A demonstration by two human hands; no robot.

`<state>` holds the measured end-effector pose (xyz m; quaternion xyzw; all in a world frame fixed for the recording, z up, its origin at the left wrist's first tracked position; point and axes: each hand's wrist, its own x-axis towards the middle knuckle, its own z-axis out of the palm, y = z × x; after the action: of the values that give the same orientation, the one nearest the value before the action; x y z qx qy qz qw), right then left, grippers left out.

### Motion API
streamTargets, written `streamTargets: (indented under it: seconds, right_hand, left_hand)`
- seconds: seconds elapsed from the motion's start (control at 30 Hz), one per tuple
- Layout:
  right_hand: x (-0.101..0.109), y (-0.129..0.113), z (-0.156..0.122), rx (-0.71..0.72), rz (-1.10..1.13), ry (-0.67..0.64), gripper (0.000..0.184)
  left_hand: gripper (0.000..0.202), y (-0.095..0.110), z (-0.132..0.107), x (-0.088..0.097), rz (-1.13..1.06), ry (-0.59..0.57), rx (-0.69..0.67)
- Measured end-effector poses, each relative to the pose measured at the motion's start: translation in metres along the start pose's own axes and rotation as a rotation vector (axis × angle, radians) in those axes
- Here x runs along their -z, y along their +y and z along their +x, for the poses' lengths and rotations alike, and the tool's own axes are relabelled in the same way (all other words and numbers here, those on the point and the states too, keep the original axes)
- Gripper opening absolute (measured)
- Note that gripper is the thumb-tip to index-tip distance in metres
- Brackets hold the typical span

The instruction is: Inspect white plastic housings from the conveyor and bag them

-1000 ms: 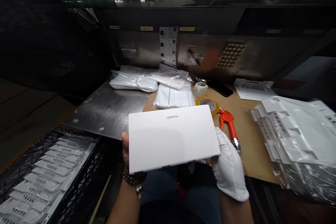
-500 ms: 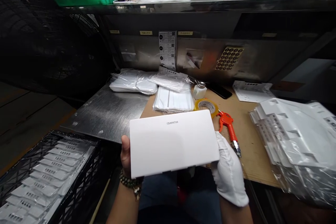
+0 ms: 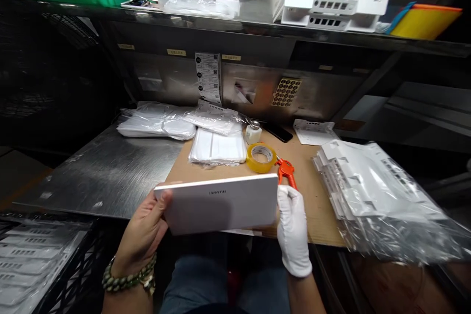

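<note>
A white plastic cover (image 3: 221, 208) with HUAWEI lettering, upside down from here, is held tilted above the near edge of the bench. My bare left hand (image 3: 147, 223), a beaded bracelet at its wrist, grips the left end with the thumb on the face. At the right end, my right hand (image 3: 293, 230) in a white glove is closed on the edge; its fingertips are partly hidden. Just beyond the cover lie a roll of yellow tape (image 3: 261, 158) and an orange air blow gun (image 3: 286, 172).
Bagged white covers (image 3: 375, 176) are stacked at the right. White bags (image 3: 219, 144), a small dispenser bottle (image 3: 253, 132) and a black phone (image 3: 277, 131) lie farther back. A black crate (image 3: 73, 270) of covers stands lower left. A metal shelf (image 3: 253, 27) crosses above.
The cover has tipped so that its face is seen more edge-on, and my left hand now shows more around its left end. The view has shifted right.
</note>
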<state>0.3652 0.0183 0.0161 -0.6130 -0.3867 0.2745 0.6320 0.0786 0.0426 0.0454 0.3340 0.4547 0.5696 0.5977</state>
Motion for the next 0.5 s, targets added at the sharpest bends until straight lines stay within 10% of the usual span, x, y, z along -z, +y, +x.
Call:
streamTargets:
  seconds: [0.27,0.5]
  right_hand:
    - [0.019,-0.021,0.009,-0.388,0.317,-0.272,0.038]
    - [0.019,-0.021,0.006,-0.108,0.24,-0.332,0.036]
  left_hand:
    - [0.02,-0.002,-0.012,-0.014,0.342,-0.483,-0.629]
    - [0.022,-0.004,-0.007,-0.028,0.33,-0.551,-0.635]
